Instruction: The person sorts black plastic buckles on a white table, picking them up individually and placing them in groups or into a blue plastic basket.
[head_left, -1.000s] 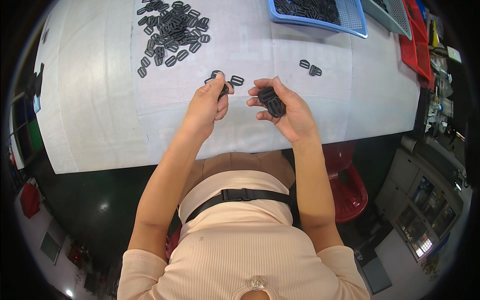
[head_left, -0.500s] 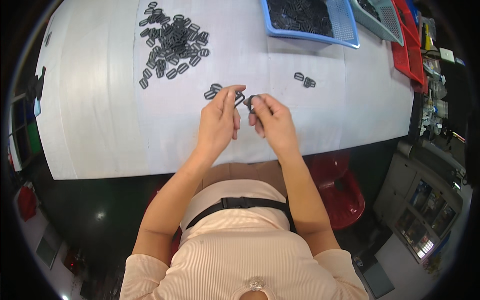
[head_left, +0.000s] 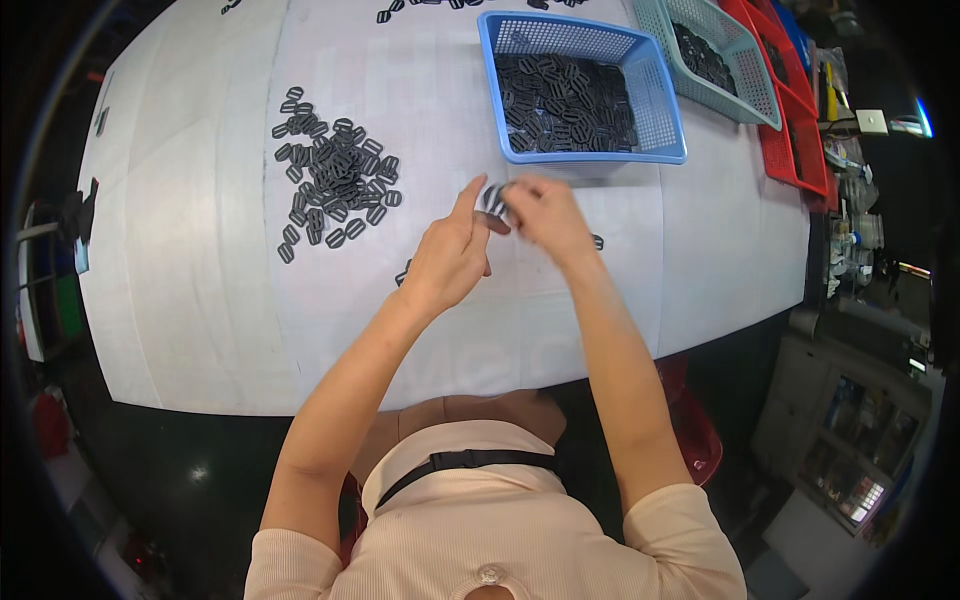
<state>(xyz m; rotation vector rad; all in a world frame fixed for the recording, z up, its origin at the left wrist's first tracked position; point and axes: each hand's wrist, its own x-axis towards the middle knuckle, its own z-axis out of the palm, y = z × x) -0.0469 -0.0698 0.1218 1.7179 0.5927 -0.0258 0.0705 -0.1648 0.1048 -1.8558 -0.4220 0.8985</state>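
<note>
Both my hands meet over the table, just short of the blue basket. My left hand [head_left: 450, 255] has its index finger pointing up, while its thumb side pinches a dark plastic buckle piece [head_left: 492, 222]. My right hand [head_left: 548, 218], smeared by motion, is closed on a black slide buckle [head_left: 495, 200] right above that piece. Whether the two pieces are joined I cannot tell. A loose buckle [head_left: 403, 273] is partly hidden behind my left wrist. Another black piece [head_left: 598, 242] shows beside my right wrist.
A pile of black slide buckles [head_left: 340, 175] lies to the left. The blue basket [head_left: 590, 158] holds many buckles; a grey-green basket [head_left: 725, 105] and red trays [head_left: 795, 165] stand farther right. More black pieces [head_left: 450, 3] lie at the far edge. A red chair [head_left: 695, 430] is at the right.
The view has tipped farther up the table, so the baskets and pile appear lower. My hands have moved forward toward the blue basket, and the two held pieces are closer together.
</note>
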